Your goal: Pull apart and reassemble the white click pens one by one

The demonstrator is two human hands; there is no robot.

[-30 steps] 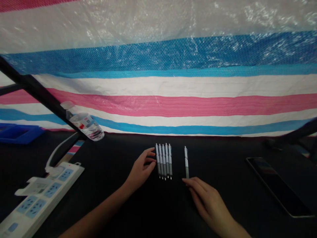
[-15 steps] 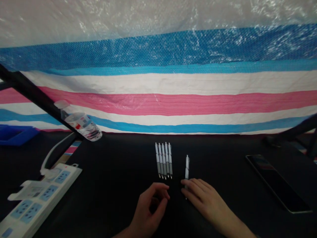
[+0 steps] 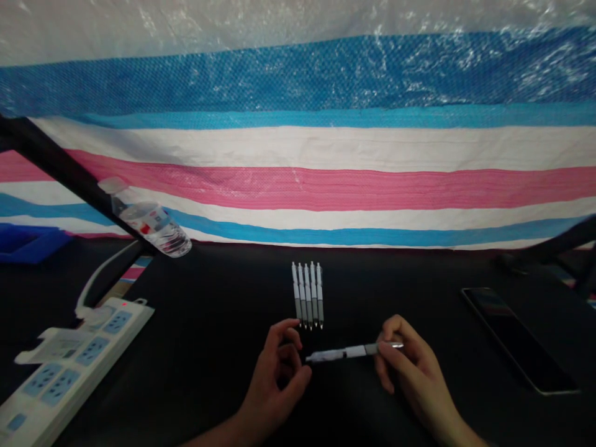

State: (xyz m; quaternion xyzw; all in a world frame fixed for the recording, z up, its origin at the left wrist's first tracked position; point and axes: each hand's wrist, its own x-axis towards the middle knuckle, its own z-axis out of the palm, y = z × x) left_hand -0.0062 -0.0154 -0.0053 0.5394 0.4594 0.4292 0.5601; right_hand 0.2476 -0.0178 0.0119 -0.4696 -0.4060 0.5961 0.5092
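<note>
Just beside the open, curled left hand (image 3: 275, 380), a white pen (image 3: 342, 354) with grey grip (image 3: 372, 349) ran sideways, button end (image 3: 310, 359) pointing left, and the right hand (image 3: 414, 366) pinched it near the silvery tip (image 3: 397, 345)!

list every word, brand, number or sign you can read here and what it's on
None can be read clearly.
Bottle: red and dark label marks, too blurred.
White piece on the power strip: greyish patch, too small.
Pen in the right hand: dark mark, too blurred.
</note>
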